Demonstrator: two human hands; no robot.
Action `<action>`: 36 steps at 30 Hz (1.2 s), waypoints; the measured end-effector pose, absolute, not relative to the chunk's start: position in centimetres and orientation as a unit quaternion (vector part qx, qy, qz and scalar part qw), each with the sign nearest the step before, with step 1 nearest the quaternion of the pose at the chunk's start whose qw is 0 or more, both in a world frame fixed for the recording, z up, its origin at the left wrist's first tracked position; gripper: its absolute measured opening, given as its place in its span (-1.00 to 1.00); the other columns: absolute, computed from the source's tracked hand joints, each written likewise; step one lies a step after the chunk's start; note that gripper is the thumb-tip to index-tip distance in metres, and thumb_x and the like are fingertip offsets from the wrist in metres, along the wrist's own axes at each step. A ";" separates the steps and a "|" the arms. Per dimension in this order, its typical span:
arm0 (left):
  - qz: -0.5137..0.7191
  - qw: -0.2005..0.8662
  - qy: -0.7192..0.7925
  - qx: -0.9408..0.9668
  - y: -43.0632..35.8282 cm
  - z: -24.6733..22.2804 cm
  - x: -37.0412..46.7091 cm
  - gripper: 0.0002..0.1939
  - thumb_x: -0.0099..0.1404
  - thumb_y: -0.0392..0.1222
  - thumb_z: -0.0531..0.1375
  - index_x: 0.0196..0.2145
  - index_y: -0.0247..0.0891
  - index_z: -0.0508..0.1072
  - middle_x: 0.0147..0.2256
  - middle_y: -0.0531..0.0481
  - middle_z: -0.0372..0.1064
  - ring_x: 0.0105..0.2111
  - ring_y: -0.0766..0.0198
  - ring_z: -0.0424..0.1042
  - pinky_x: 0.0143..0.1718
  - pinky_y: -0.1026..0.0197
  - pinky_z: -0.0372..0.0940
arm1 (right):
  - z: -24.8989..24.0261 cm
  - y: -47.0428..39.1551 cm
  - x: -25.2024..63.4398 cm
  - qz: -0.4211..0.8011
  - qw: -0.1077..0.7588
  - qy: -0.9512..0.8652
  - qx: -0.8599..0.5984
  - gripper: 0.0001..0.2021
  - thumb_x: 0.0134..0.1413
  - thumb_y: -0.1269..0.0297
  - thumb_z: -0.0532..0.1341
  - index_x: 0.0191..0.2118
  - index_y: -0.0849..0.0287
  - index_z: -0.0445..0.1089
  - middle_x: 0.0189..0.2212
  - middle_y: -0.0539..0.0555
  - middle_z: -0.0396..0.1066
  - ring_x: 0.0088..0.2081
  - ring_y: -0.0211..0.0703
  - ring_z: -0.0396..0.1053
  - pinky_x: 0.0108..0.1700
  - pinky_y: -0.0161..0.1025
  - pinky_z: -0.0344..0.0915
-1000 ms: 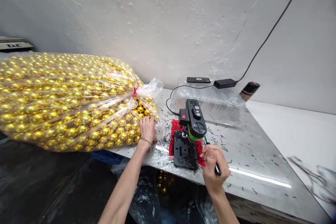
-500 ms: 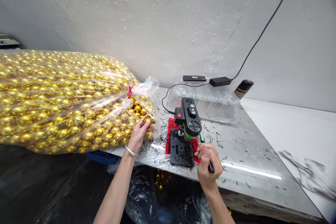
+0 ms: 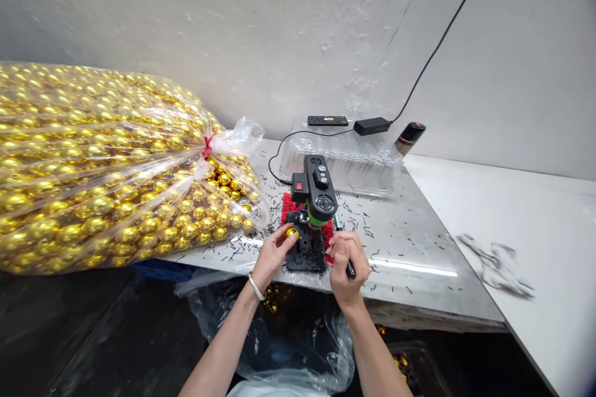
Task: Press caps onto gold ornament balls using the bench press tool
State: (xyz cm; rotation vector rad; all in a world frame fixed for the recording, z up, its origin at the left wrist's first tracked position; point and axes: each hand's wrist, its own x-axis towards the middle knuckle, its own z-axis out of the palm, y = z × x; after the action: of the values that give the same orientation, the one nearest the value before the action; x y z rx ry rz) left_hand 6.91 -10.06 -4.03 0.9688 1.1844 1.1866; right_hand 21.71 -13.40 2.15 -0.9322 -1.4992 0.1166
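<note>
Between thumb and fingers, my left hand [image 3: 274, 253] pinches a shiny gold ball [image 3: 292, 232] just above the black base plate of a small bench drill press [image 3: 320, 189]. My right hand [image 3: 348, 263] is wrapped round the press's lever handle [image 3: 351, 269], at the right of the base. The press has a black and green head with a red switch, and it stands on a red mat [image 3: 329, 242]. Black shavings cover its base. To the left, a large clear plastic bag [image 3: 208, 147], tied with red string, is full of gold balls; a torn opening shows near its neck.
Behind the press lies a clear plastic tray [image 3: 367, 167] bearing a black power adapter [image 3: 372, 126] and a remote control [image 3: 328, 120]. A dark-capped can [image 3: 410, 136] leans beside it. White gloves [image 3: 500, 263] lie at right. Below the table edge hangs an open plastic bag [image 3: 261, 347] with gold balls inside.
My left hand has moved right from the bag's opening to the drill press base, bringing a gold ball. My right hand stays on the lever; the view has shifted slightly.
</note>
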 end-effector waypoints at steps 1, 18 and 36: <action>0.487 0.531 0.521 0.458 -9.9 -4.3 7.4 -0.58 0.15 -0.10 0.27 -0.03 -0.27 0.47 -0.22 -0.08 0.52 -0.27 0.22 0.48 -0.17 0.18 0.36 | 2.1 -13.4 21.7 0.048 0.632 -0.658 -0.407 -0.77 0.18 0.51 0.00 -0.47 0.16 0.24 -0.49 0.00 0.27 -0.41 -0.26 0.29 -0.38 -0.27 0.23; 0.418 0.156 0.534 0.719 -9.4 -7.3 9.5 -0.67 0.24 -0.05 0.23 -0.09 -0.27 0.48 -0.14 -0.17 0.45 -0.12 0.07 0.39 -0.03 -0.01 0.26 | 1.4 -13.6 21.9 0.052 0.631 -0.671 -0.386 -0.76 0.17 0.55 0.00 -0.48 0.15 0.19 -0.49 0.00 0.25 -0.37 -0.26 0.30 -0.36 -0.28 0.26; 0.414 0.170 0.539 0.714 -9.5 -7.4 9.4 -0.68 0.24 -0.04 0.23 -0.09 -0.21 0.48 -0.15 -0.14 0.45 -0.12 0.09 0.39 -0.04 0.01 0.26 | -4.6 -11.8 22.3 -0.018 0.639 -0.681 -0.356 -0.73 0.27 0.32 -0.09 -0.47 0.12 0.16 -0.47 -0.01 0.25 -0.42 -0.26 0.33 -0.13 -0.06 0.35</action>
State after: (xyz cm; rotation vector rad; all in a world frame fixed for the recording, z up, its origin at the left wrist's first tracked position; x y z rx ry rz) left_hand 9.43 -9.54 -7.37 2.0287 1.5309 1.1769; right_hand 22.33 -11.84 -4.56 -0.8126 -1.5547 -0.0404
